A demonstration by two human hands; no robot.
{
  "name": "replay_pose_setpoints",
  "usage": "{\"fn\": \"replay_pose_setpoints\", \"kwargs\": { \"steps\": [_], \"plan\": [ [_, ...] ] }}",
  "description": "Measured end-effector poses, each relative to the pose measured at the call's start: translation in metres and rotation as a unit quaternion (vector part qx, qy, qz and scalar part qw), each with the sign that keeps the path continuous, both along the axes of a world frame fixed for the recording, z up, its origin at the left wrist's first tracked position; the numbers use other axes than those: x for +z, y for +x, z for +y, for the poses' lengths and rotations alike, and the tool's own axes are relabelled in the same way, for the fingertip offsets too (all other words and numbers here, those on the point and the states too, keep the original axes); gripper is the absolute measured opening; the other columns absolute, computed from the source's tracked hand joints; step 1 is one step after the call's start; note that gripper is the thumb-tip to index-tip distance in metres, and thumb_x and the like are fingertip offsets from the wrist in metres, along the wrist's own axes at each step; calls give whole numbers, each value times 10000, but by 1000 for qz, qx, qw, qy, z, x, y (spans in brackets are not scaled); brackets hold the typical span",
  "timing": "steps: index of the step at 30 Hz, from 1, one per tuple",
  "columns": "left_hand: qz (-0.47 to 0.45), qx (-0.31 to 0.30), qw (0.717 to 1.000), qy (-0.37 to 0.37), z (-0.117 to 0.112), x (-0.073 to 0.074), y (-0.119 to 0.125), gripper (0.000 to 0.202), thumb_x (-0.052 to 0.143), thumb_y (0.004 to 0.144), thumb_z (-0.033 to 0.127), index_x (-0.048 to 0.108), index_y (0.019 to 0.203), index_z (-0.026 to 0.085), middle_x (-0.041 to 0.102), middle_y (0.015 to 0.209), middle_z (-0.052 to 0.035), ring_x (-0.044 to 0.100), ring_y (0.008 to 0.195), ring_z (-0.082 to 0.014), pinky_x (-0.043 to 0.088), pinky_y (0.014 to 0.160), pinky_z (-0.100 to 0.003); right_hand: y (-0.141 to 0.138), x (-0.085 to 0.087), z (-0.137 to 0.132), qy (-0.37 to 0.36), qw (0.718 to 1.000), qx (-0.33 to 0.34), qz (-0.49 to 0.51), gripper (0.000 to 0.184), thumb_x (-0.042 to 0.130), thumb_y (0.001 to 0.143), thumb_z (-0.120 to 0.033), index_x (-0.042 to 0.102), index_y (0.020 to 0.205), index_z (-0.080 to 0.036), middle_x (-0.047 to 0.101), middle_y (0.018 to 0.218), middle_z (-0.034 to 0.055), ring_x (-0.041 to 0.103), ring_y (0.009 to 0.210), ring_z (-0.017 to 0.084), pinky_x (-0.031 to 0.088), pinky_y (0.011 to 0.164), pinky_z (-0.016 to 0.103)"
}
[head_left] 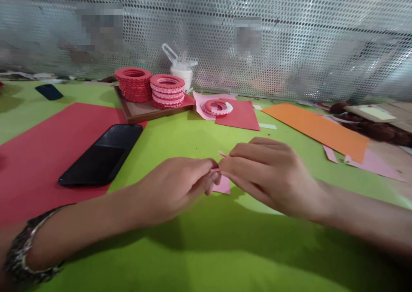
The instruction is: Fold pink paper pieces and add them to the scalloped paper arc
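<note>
My left hand (174, 189) and my right hand (270, 172) meet over the green table (206, 249), fingertips pinched together. Between them they hold a small folded piece of pink paper (222, 184), part of it hidden by the fingers. A beaded bracelet (22, 249) is on my left wrist.
A black phone (103, 155) lies on a red sheet (38, 155) at left. Behind it a wooden tray (144, 109) bears two stacks of red paper rings (133, 84). A pink-red ring (217, 106) lies on red paper. Orange sheet (318, 129) at right; perforated metal wall (289, 34) behind.
</note>
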State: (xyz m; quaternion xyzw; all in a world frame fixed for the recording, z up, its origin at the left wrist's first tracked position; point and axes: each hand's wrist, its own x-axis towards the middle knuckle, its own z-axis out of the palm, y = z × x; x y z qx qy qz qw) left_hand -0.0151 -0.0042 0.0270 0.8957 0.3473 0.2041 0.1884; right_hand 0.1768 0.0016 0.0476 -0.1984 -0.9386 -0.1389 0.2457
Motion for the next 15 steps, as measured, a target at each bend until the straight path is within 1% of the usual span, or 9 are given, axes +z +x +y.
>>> {"fn": "replay_pose_setpoints", "kwargs": {
  "steps": [2, 3, 5, 7, 8, 10, 13, 15],
  "plan": [
    [-22, 5, 999, -27, 1, 0, -1, 307, 273, 914, 241, 467, 686, 172, 505, 597, 30, 472, 528, -107, 352, 527, -225, 2, 1, 3, -36, 999, 11, 1, 267, 360, 970, -255, 573, 867, -132, 563, 706, 19, 470, 579, 112, 365, 558, 238],
    [-45, 7, 998, -48, 2, -1, -1, 297, 264, 917, 240, 458, 703, 173, 493, 610, 33, 471, 539, -105, 369, 544, -228, 4, 1, 4, -54, 998, 11, 6, 226, 376, 965, -269, 549, 969, -123, 587, 769, 30, 503, 611, 117, 390, 566, 235],
    [-106, -1, 989, -101, 4, -2, -2, 270, 250, 923, 249, 442, 748, 175, 480, 645, 35, 477, 562, -100, 402, 571, -228, 6, 1, 5, -82, 996, 4, 26, 240, 391, 956, -267, 455, 1116, -100, 603, 873, 54, 542, 663, 121, 430, 574, 226],
    [-150, -8, 979, -141, 5, -2, -2, 265, 238, 932, 268, 424, 765, 179, 478, 672, 34, 486, 583, -98, 418, 583, -224, 7, -1, 5, -92, 995, 13, 40, 233, 372, 957, -244, 410, 1128, -91, 606, 888, 66, 560, 692, 117, 449, 572, 209],
    [-156, -10, 977, -144, 5, -2, -2, 270, 234, 934, 271, 412, 752, 182, 471, 666, 35, 481, 580, -97, 415, 576, -222, 7, -1, 5, -88, 995, 20, 40, 208, 364, 960, -239, 413, 1103, -96, 608, 857, 62, 565, 688, 116, 451, 570, 205],
    [-137, -9, 984, -112, 4, -1, -2, 274, 231, 932, 258, 382, 714, 188, 440, 617, 45, 449, 539, -94, 388, 543, -217, 7, -2, 4, -68, 997, 19, 28, 167, 357, 965, -238, 445, 1024, -109, 607, 756, 44, 567, 646, 120, 441, 547, 209],
    [-67, -11, 998, -10, 2, 0, -3, 215, 276, 904, 234, 355, 708, 194, 385, 553, 63, 370, 463, -93, 302, 472, -220, 6, 0, 2, -40, 999, -5, 15, 186, 373, 961, -241, 499, 899, -119, 588, 652, 27, 549, 569, 122, 416, 516, 224],
    [-22, -7, 999, 49, 2, 0, -5, 163, 295, 880, 223, 362, 735, 195, 398, 550, 60, 364, 453, -100, 266, 459, -228, 8, 4, 1, -36, 999, 0, 18, 179, 420, 945, -233, 529, 853, -125, 583, 643, 21, 545, 566, 118, 412, 527, 228]
  ]
}}
